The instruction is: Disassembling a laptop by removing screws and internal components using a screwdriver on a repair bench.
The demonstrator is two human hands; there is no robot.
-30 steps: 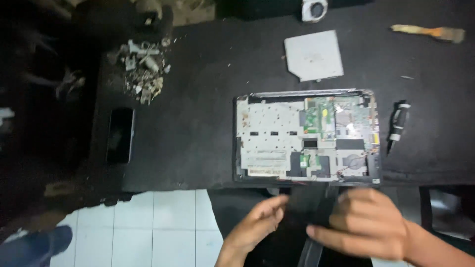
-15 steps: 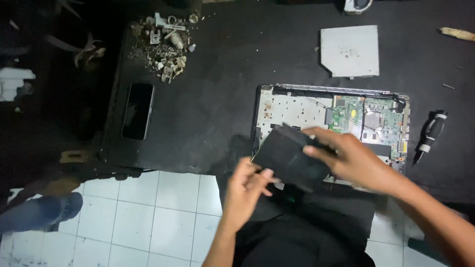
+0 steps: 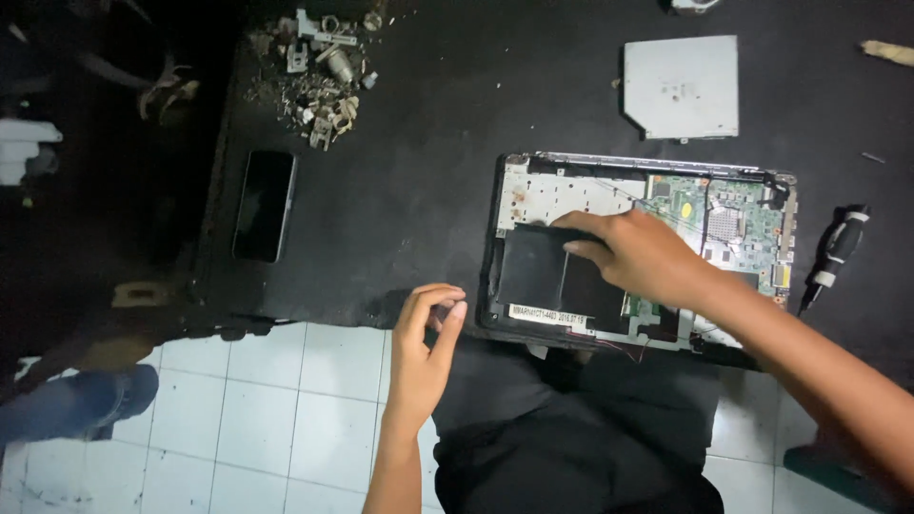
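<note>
On the dark table point(image 3: 428, 190), the right hand point(image 3: 638, 252) presses flat, fingers spread, on a black battery pack point(image 3: 543, 276) lying in the opened laptop chassis point(image 3: 533, 186). The left hand point(image 3: 424, 343) hovers loosely curled and empty at the table's edge.

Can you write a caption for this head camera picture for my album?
Right hand presses a flat black part into an opened laptop on a dark table; left hand hovers empty nearby.

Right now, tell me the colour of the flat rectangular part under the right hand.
Black, head view.
</note>
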